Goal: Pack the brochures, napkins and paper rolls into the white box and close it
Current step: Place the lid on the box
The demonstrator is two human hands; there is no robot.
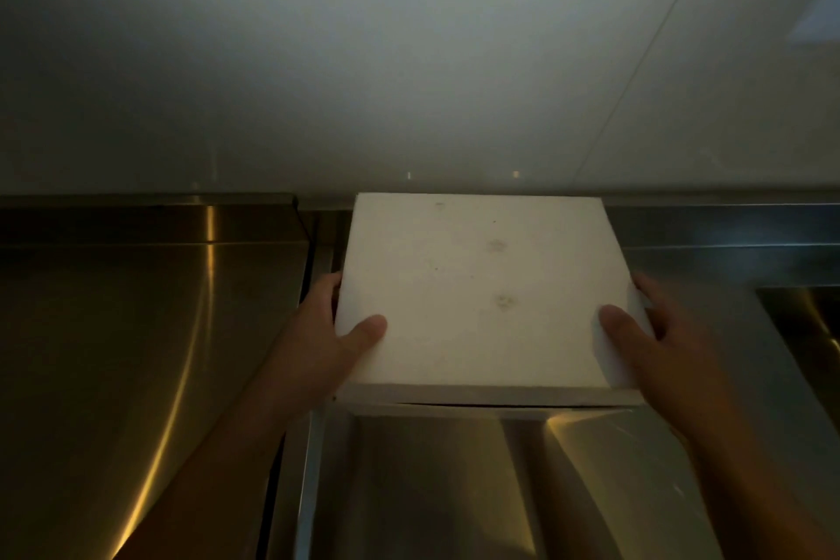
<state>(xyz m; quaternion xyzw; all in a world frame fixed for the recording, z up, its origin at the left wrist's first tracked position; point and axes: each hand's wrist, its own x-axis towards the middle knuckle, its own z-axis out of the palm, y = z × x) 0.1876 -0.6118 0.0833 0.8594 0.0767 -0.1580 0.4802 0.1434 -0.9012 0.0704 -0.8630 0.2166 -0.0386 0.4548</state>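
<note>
White box sits mid-frame, far end right by the wall, lid down over the top. Contents not visible. Lid is plain white w/ a few faint grey smudges. Along the near edge a thin dark slit shows btwn the lid's front lip and the strip below it, so the front isn't quite flush.

Left hand grips the box's left side near the front corner: thumb lies flat on top of the lid, the other fingers are curled round the side wall, mostly hidden behind the edge. Right hand mirrors it on the right side: thumb on the lid, fingers wrapped over a white side flap that stands slightly out from the box. Both forearms come in from the bottom corners.

Box is over a steel table, brushed metal w/ curved light streaks on the left part. A seam runs btwn that left part and the section under the box. Just below the box's near edge is a steel recess w/ sloped walls; can't tell if the box rests on its rim or is held just above it. At far right, a 2nd basin, partly cut off by the frame edge. A low steel upstand runs along the back, against the wall.

Wall is pale, large tiles, thin joints. Light is dim, whole scene a bit blurred.
</note>
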